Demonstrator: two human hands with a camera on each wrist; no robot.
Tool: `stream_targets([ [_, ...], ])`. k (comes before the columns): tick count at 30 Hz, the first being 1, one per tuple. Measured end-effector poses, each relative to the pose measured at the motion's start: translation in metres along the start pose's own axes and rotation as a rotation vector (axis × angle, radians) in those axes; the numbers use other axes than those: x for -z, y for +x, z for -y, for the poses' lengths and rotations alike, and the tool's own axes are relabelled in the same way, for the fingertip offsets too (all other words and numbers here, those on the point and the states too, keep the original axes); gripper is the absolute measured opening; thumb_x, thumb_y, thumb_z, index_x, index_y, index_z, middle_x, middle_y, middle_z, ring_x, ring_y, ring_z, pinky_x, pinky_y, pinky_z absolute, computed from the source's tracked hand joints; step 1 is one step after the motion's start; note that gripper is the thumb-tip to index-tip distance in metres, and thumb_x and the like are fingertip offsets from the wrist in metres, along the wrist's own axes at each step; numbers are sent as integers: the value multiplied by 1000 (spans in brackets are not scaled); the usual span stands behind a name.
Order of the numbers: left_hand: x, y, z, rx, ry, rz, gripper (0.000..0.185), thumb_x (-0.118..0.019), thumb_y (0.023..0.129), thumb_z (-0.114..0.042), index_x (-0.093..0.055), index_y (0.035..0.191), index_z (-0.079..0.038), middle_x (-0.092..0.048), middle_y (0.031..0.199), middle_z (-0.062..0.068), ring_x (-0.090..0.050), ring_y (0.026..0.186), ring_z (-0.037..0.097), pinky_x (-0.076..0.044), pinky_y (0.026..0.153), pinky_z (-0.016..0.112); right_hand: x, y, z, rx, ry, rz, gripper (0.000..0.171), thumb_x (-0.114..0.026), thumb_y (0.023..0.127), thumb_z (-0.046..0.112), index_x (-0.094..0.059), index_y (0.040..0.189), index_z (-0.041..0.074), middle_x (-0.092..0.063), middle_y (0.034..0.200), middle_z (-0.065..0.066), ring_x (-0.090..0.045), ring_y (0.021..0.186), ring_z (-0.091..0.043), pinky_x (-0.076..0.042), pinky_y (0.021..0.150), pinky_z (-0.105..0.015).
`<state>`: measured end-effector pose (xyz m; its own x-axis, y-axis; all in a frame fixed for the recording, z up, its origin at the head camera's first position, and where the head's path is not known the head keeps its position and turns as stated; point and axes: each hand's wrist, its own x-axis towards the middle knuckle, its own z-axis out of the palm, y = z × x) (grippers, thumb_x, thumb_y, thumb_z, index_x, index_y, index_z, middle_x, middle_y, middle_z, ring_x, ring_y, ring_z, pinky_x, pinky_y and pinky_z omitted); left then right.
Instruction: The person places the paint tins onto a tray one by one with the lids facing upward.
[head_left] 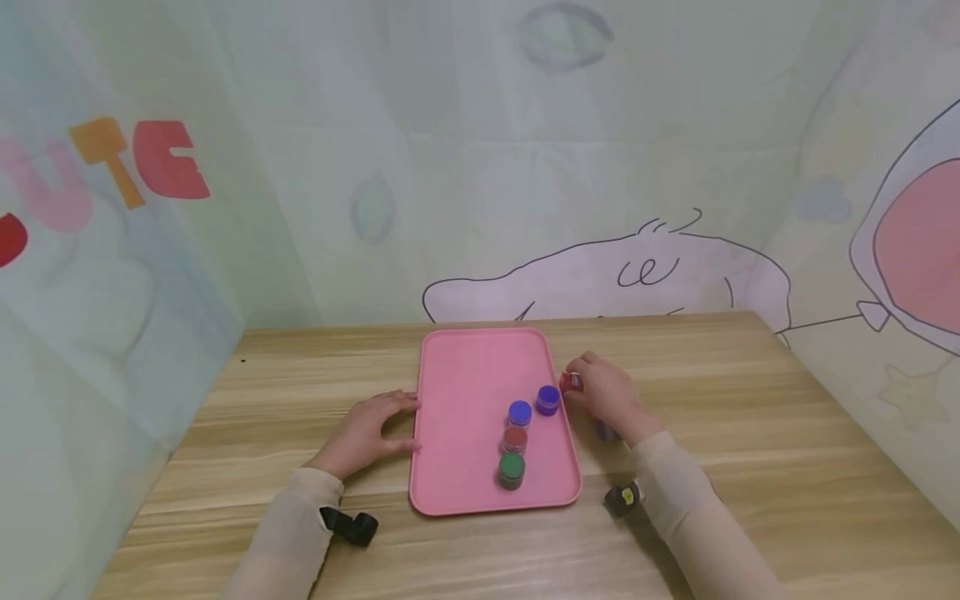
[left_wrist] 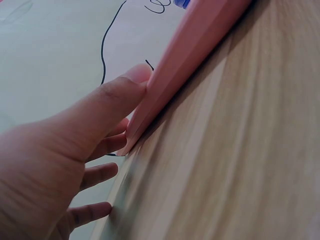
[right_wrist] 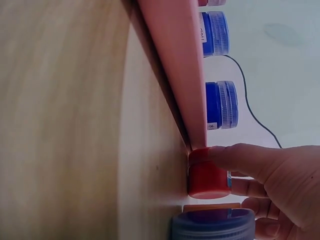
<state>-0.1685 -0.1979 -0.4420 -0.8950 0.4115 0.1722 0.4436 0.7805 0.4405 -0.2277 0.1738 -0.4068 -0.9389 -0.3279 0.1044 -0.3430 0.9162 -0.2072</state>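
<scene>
Paint pots are being gathered onto the pink tray [head_left: 465,383], by the look of it. The right hand [head_left: 611,400] pinches a red-lidded pot [right_wrist: 206,175] on the tabletop [head_left: 750,433], touching the tray's right edge, its grip curled around the lid. A dark-lidded pot [right_wrist: 212,225] stands just beside it, under the palm. The left hand [head_left: 367,433] rests with relaxed fingers against the tray's left edge, steadying it. Four pots already stand inside. Next, I judge, the red pot needs lifting over the rim.

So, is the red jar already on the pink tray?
No. The red jar stands on the table, beside the pink tray, held by the right hand.
</scene>
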Motion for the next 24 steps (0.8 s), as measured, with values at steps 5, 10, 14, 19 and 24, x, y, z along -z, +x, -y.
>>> stream_targets([
  [5,0,0,0,10,-10,12,67,-75,78,-46,-58,132,-11,-56,140,9,-45,134,35,-35,114,55,-2,2,-1,4,-12,7,29,-76,83,26,-68,106,11,-62,101,-7,-63,86,-22,-58,75,-40],
  [10,1,0,-1,17,-19,19,67,-75,78,-46,-58,133,-11,-55,140,9,-45,135,35,-35,114,55,-3,3,-1,12,-15,6,25,-76,82,25,-67,102,11,-61,95,-5,-60,80,-19,-57,71,-36],
  [14,1,0,0,13,-8,18,67,-75,78,-46,-58,133,-11,-55,140,9,-45,134,35,-35,114,55,-3,3,0,13,-12,7,20,-76,82,24,-66,96,13,-59,91,-3,-57,77,-17,-55,67,-33],
  [19,1,0,0,15,-6,18,67,-75,78,-47,-58,132,-11,-55,140,9,-46,134,34,-35,114,54,-3,4,0,27,-24,4,17,-75,83,22,-65,93,13,-58,89,-2,-56,76,-16,-54,65,-31],
  [24,1,-1,-1,18,-9,20,68,-74,78,-47,-58,133,-11,-55,141,8,-46,134,34,-36,114,54,-2,4,2,43,-35,-5,18,-75,83,21,-64,92,12,-57,88,-3,-56,76,-16,-54,64,-30],
])
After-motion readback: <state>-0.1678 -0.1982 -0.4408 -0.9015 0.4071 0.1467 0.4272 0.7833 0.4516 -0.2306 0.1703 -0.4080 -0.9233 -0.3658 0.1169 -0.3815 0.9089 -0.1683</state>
